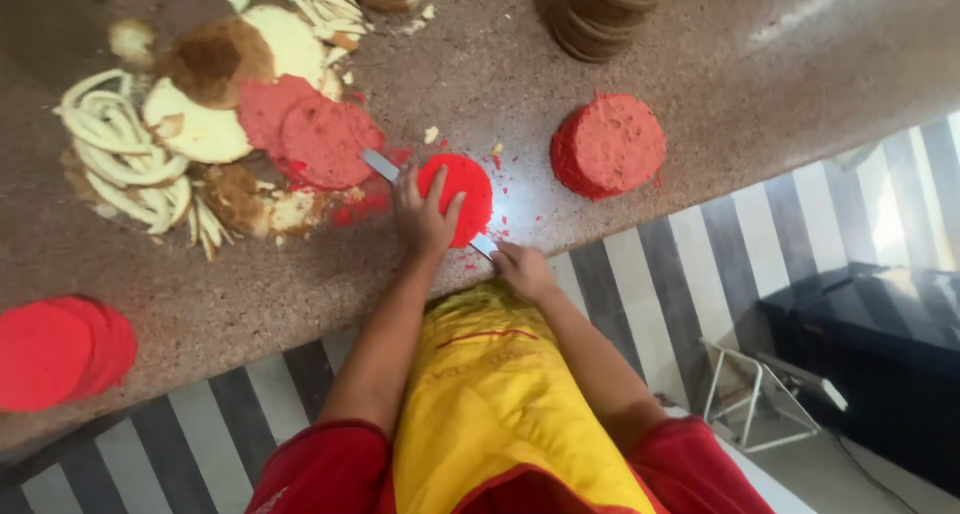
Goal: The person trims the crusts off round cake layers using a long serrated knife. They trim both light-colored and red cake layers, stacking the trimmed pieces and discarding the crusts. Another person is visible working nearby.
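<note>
steel knife point(383, 166) lies diagonally, upper-left.

A bakery kitchen: stone counter point(700, 64) strewn with cake rounds point(608, 144) and trimmings point(120, 164).

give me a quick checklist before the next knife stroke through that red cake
1. Left hand flat on top of the red cake round, pinning it: ok.
2. Right hand closed in a grip on the handle end of the long knife: ok.
3. Blade running level under the left palm, tip out on the far side: ok, though its height in the cake cannot be told.
4. Left fingers clear of the blade edge: cannot tell, the hand hides it.
5. Cake well in from the counter edge: not ok, it sits close to it.
6. Cut red slices clear of the tip: not ok, the tip touches them.
</note>
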